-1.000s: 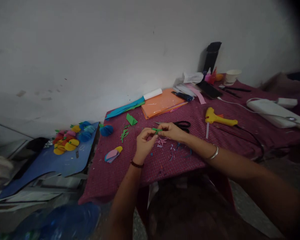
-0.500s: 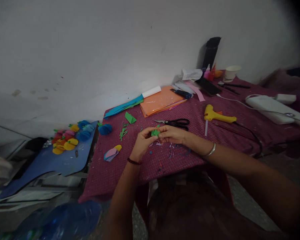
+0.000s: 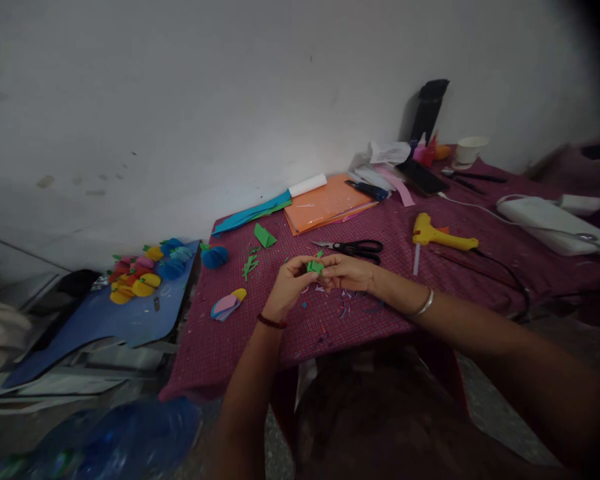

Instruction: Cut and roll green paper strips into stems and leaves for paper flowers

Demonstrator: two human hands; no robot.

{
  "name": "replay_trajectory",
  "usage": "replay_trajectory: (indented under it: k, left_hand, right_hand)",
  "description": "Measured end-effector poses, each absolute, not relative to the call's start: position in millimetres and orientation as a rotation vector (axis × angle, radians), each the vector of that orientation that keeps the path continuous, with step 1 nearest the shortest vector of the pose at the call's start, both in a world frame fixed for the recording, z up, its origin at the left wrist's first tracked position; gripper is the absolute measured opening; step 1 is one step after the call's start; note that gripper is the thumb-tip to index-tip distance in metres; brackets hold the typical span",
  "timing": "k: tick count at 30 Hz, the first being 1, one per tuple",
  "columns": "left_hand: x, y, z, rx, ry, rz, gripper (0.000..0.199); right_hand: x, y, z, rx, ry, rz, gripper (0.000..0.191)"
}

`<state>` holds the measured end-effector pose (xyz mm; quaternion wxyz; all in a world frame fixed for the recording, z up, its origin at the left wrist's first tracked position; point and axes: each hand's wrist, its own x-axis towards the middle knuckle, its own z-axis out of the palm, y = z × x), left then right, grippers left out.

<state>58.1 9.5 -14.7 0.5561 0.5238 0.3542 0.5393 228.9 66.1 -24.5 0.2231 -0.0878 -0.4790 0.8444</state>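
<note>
A small piece of green paper (image 3: 315, 267) is pinched between my two hands above the table's front part. My left hand (image 3: 291, 285) grips it from the left, and my right hand (image 3: 347, 272) has its fingers closed on the right side. Just behind the right hand lie black-handled scissors (image 3: 353, 249). Green paper scraps (image 3: 250, 267) and a folded green piece (image 3: 265, 235) are left of my hands. A stack of cut paper ovals (image 3: 227, 305) sits nearer the front left. A blue paper ball (image 3: 214, 255) with a green top rests at the left edge.
The maroon checked cloth (image 3: 205, 353) covers the table. Orange sheets (image 3: 325, 203) and a utility knife (image 3: 367, 190) lie at the back. A yellow glue gun (image 3: 443, 235), phone (image 3: 423, 178) and paper cup (image 3: 470, 151) are right. Colourful paper fruits (image 3: 145, 285) rest on a blue board (image 3: 125, 321).
The view has shifted slightly, so the table's things appear a little further right. Both hands keep their hold on the green paper, with hardly any change in pose.
</note>
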Motion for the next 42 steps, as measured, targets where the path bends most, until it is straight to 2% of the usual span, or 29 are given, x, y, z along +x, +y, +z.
replay_trajectory:
  k: [8,16,24,28,32,37,42]
  left_hand:
    - [60,7,-9,1.173,0.838,1.292,0.022]
    - [60,9,-9,1.177,0.908,1.288,0.032]
    - [62,5,-2,1.177,0.925,1.268,0.025]
    - [63,7,0,1.084,0.875,1.385,0.041]
    - [60,11,-2,0.969,0.873,1.397,0.031]
    - [59,12,-4,0.898,0.950,1.309,0.043]
    - [60,9,-6,0.947,0.903,1.211,0.041]
  right_hand:
    - [228,65,-23,-0.266,-1.343,2.315,0.026]
    - [227,68,-29,-0.305,-1.271,2.319,0.027]
    - [227,73,-32,-0.387,-1.273,2.272,0.033]
    - [228,74,-29,-0.387,-1.263,2.247,0.033]
    - [228,74,-28,-0.436,-1.234,2.212,0.032]
    - [228,73,-29,-0.455,-1.301,2.167,0.029]
    - [226,70,-27,-0.471,-1.339,2.144,0.031]
